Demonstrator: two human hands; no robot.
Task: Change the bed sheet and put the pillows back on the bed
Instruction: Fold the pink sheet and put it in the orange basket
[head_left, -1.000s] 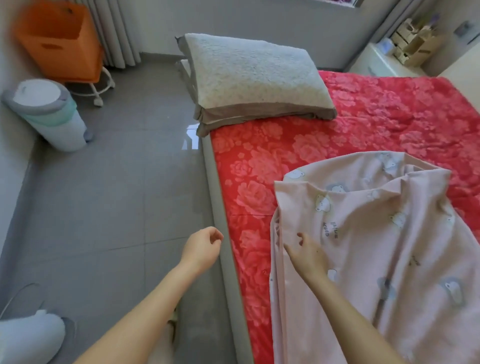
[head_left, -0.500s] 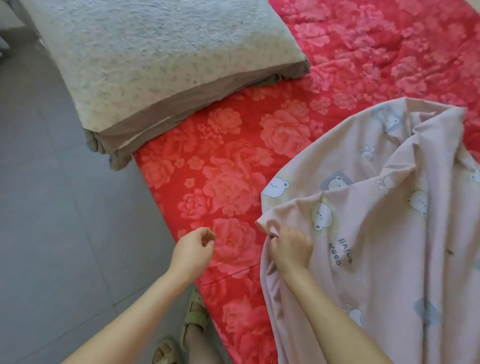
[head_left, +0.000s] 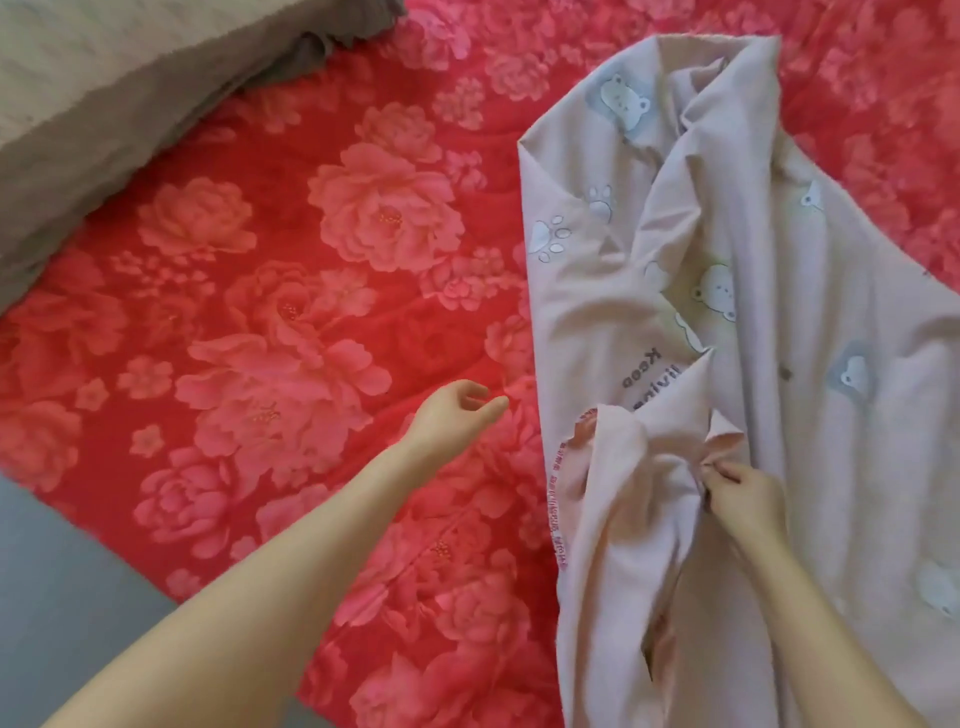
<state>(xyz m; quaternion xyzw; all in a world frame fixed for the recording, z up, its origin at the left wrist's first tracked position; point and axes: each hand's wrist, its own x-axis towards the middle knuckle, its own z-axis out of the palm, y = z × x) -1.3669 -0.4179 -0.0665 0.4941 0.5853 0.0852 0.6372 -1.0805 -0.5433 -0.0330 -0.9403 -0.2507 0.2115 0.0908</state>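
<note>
A pale pink bed sheet (head_left: 737, 322) printed with bears and paw marks lies crumpled over the right half of the bed. My right hand (head_left: 743, 499) pinches a bunched fold of this sheet near its lower left edge. My left hand (head_left: 457, 410) hovers over the red floral cover (head_left: 270, 312), fingers loosely curled and holding nothing, a short way left of the sheet's edge. A grey-brown pillow (head_left: 104, 104) rests on the bed at the upper left corner.
Grey floor tiles (head_left: 62, 597) show at the lower left, beside the bed's edge. The red floral cover spreads wide between the pillow and the pink sheet.
The view has closed in over the bed. My right hand has drawn the sheet's edge to the right and bunched it. My left hand has reached forward over the red cover.
</note>
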